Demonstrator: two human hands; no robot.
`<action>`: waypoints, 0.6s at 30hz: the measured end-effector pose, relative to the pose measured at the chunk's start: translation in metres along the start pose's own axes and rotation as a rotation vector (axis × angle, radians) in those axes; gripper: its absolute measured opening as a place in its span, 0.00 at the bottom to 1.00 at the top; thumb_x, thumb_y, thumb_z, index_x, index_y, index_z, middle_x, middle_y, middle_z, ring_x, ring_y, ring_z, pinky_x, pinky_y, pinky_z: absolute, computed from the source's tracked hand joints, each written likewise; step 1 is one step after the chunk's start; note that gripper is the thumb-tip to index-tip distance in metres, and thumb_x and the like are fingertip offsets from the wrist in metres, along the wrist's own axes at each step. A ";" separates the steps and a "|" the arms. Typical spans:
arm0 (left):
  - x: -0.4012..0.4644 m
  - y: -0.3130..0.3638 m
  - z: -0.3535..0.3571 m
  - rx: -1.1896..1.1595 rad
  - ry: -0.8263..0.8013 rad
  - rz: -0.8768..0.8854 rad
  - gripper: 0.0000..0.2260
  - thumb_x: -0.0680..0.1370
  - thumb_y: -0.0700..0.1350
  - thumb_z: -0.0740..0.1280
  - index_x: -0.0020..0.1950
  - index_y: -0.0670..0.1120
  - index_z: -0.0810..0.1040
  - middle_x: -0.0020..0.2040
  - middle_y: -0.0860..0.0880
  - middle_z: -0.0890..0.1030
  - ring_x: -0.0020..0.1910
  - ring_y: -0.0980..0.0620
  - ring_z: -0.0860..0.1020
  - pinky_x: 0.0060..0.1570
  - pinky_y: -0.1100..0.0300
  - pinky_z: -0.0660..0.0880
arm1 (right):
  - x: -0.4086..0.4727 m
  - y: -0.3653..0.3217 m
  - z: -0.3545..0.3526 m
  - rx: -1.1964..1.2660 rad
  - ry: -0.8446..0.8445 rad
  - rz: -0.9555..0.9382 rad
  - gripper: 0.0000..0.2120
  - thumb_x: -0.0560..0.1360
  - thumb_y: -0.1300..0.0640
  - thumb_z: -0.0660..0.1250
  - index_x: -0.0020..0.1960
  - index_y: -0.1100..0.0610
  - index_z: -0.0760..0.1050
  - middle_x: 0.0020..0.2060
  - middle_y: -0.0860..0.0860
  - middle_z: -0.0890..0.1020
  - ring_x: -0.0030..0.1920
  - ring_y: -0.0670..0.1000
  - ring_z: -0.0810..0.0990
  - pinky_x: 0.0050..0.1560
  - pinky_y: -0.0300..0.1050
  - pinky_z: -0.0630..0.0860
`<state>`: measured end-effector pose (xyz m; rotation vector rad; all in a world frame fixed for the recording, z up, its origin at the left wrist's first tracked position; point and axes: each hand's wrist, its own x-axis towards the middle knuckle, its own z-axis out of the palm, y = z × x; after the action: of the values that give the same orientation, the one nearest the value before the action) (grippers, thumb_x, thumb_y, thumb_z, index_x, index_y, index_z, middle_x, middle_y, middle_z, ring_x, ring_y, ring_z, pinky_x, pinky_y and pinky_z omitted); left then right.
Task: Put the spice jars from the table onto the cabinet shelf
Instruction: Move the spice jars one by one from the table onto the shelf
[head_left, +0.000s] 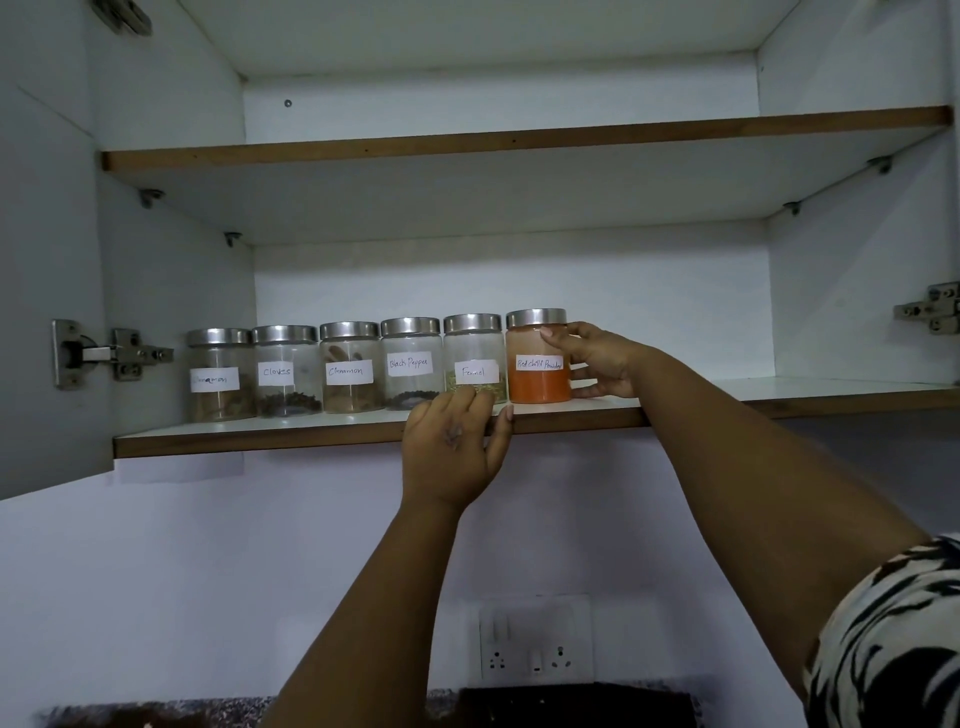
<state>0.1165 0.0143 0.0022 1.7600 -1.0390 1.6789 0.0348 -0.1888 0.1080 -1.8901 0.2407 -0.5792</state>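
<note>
Spice jars (410, 364): six stood on the shelf (311, 434).
My right hand (597, 358) gripped the chilli jar (537, 358); left hand (457, 447) rested, fingers loose, at the shelf edge.

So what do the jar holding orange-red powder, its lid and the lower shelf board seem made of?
Red chilli powder jar: clear glass or plastic, contents visible. Its lid: brushed metal, dull silver sheen. Lower shelf board: likely white laminated board with brown edge band.

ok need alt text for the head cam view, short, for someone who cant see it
A person's right hand grips a red chilli powder jar at the right end of a row of six labelled spice jars on a cabinet shelf. Their left hand rests at the shelf edge, fingers touching the fennel jar.
</note>
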 end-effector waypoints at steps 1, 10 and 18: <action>0.000 0.001 -0.001 -0.001 -0.011 -0.008 0.15 0.80 0.54 0.56 0.42 0.47 0.75 0.41 0.51 0.79 0.39 0.51 0.76 0.40 0.58 0.68 | 0.000 0.001 -0.001 -0.001 -0.007 -0.003 0.34 0.72 0.40 0.70 0.73 0.47 0.62 0.66 0.55 0.72 0.62 0.57 0.73 0.59 0.54 0.76; 0.003 0.005 -0.008 -0.005 -0.080 -0.055 0.13 0.80 0.53 0.58 0.41 0.48 0.74 0.39 0.53 0.76 0.38 0.51 0.73 0.39 0.58 0.65 | -0.019 -0.002 0.002 -0.114 -0.051 0.023 0.54 0.67 0.52 0.78 0.79 0.46 0.44 0.76 0.55 0.60 0.72 0.58 0.65 0.69 0.54 0.68; -0.010 0.018 -0.019 -0.016 -0.119 -0.172 0.15 0.79 0.57 0.58 0.47 0.47 0.76 0.46 0.50 0.76 0.46 0.49 0.73 0.50 0.53 0.69 | -0.079 -0.002 0.008 -0.798 0.242 0.043 0.47 0.72 0.41 0.70 0.78 0.61 0.50 0.72 0.59 0.67 0.69 0.59 0.68 0.64 0.51 0.69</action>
<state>0.0906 0.0205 -0.0081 1.9000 -0.9195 1.4741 -0.0294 -0.1473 0.0858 -2.5634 0.7559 -0.7508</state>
